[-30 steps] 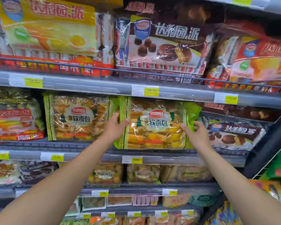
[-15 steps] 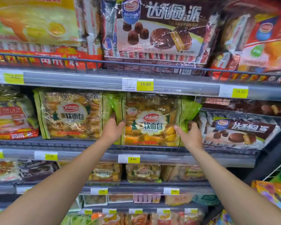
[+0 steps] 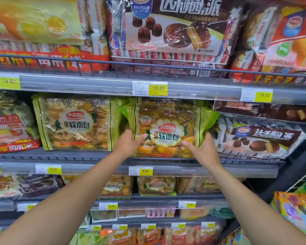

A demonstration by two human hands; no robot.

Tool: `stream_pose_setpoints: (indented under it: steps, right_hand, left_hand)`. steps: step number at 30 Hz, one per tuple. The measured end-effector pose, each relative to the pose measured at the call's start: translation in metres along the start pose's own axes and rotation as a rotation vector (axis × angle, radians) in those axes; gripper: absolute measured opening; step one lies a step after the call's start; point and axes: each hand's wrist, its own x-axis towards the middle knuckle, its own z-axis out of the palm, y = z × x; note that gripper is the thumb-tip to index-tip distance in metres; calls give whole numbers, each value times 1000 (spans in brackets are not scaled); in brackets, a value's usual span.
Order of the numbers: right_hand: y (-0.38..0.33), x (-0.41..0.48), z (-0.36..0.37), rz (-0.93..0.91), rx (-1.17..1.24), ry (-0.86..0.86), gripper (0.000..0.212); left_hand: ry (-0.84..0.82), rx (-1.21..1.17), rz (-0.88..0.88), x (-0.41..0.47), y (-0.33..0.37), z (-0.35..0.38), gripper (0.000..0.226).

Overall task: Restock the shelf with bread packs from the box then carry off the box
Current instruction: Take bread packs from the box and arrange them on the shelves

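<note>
A green-edged clear bread pack (image 3: 168, 128) stands upright on the middle shelf (image 3: 95, 157), in front of another pack of the same kind. My left hand (image 3: 129, 144) grips its lower left edge and my right hand (image 3: 201, 149) holds its lower right side. A second identical bread pack (image 3: 74, 122) stands just to its left on the same shelf. The box is not in view.
Chocolate pie packs (image 3: 261, 138) sit right of the held pack and a red pie pack (image 3: 11, 131) at far left. Large pie packs (image 3: 170, 32) fill the shelf above behind a wire rail. Smaller bread packs (image 3: 155, 185) line the shelf below. A dark upright post (image 3: 290, 167) bounds the right side.
Both hands have slid down from the pack's sides to its lower corners, and the pack has gone further back onto the shelf. The camera has come closer to the shelf.
</note>
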Motion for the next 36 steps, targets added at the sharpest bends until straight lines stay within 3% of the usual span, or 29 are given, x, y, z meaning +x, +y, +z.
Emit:
stream_pose_setpoints:
  steps: [13, 18, 23, 31, 36]
  right_hand:
    - [4, -6, 1, 34, -41, -19, 124]
    - [2, -26, 4, 25, -91, 22, 124]
    - [-5, -59, 11, -60, -195, 64, 117]
    - [-17, -132, 56, -126, -306, 30, 110]
    - [-7, -172, 104, -126, -361, -43, 106]
  left_hand:
    - [-44, -121, 31, -9, 0, -4, 89]
    - [-64, -175, 96, -23, -12, -15, 105]
    - [-83, -155, 188, -39, -39, -24, 103]
    - [-24, 119, 468, -80, -115, -40, 97]
    - [-13, 236, 513, -99, -179, -37, 90]
